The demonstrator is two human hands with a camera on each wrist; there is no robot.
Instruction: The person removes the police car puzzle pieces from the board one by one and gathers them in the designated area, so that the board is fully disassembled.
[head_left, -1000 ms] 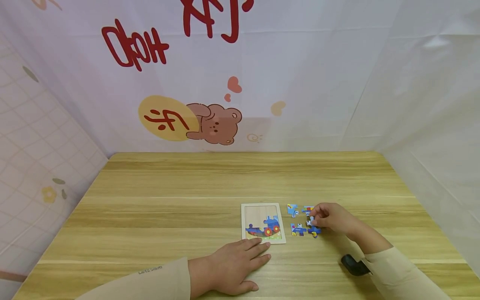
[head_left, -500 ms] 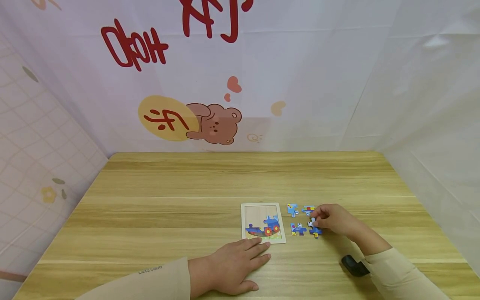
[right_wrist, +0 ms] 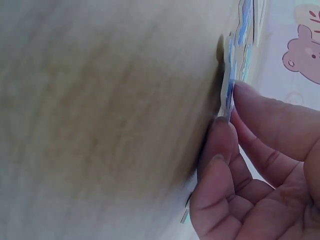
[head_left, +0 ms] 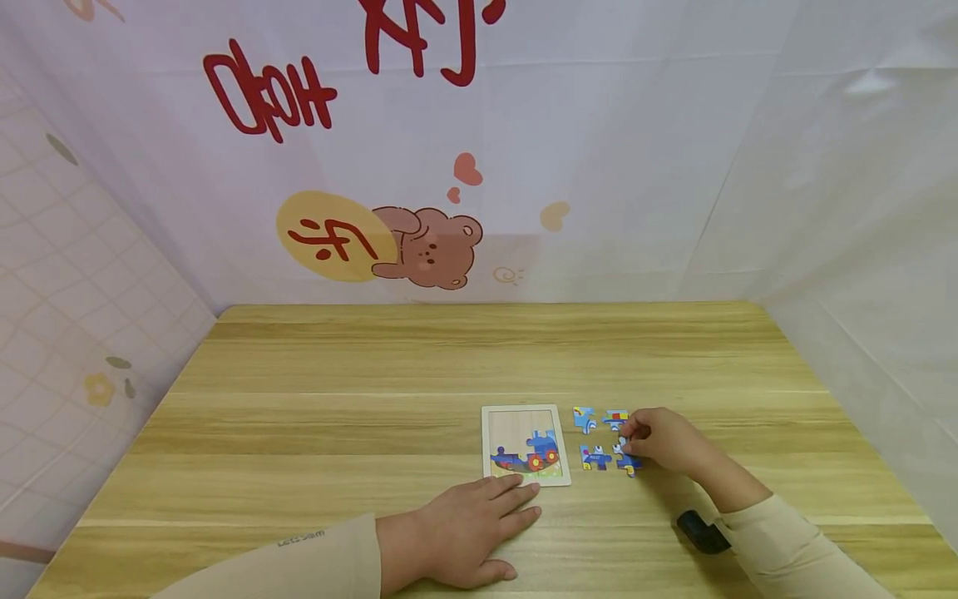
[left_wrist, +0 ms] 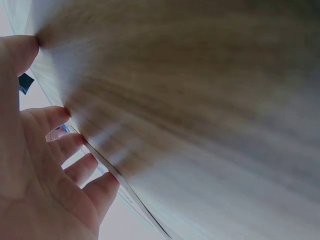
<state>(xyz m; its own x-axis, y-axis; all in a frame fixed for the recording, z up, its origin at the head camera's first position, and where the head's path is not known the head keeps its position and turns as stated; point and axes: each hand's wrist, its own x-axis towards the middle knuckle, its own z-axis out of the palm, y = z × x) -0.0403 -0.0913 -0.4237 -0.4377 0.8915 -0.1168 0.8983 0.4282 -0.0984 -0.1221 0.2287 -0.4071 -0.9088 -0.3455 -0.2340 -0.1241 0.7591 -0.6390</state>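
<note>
My right hand (head_left: 666, 441) pinches a blue jigsaw puzzle piece (head_left: 627, 462) by its right side, just right of another blue piece (head_left: 595, 457). In the right wrist view the thumb lies on top of the held puzzle piece (right_wrist: 228, 82) and fingers are under its edge, close over the table. My left hand (head_left: 475, 532) lies flat with spread fingers, its fingertips at the front rim of a pale wooden puzzle tray (head_left: 565, 453). Fitted pieces (head_left: 535, 460) with red wheels fill the tray's lower part; its upper part shows bare wood.
Two loose light-blue pieces, a left one (head_left: 584, 419) and a right one (head_left: 615, 417), lie behind the blue ones, right of the tray. A black device (head_left: 703, 532) is at the right wrist. The wooden table (head_left: 337, 374) meets a printed cloth wall (head_left: 621, 166) at the back.
The held puzzle piece has turned and shifted slightly in the right hand's fingers, coming clear of the upper right piece. The left hand and the tray have stayed in place.
</note>
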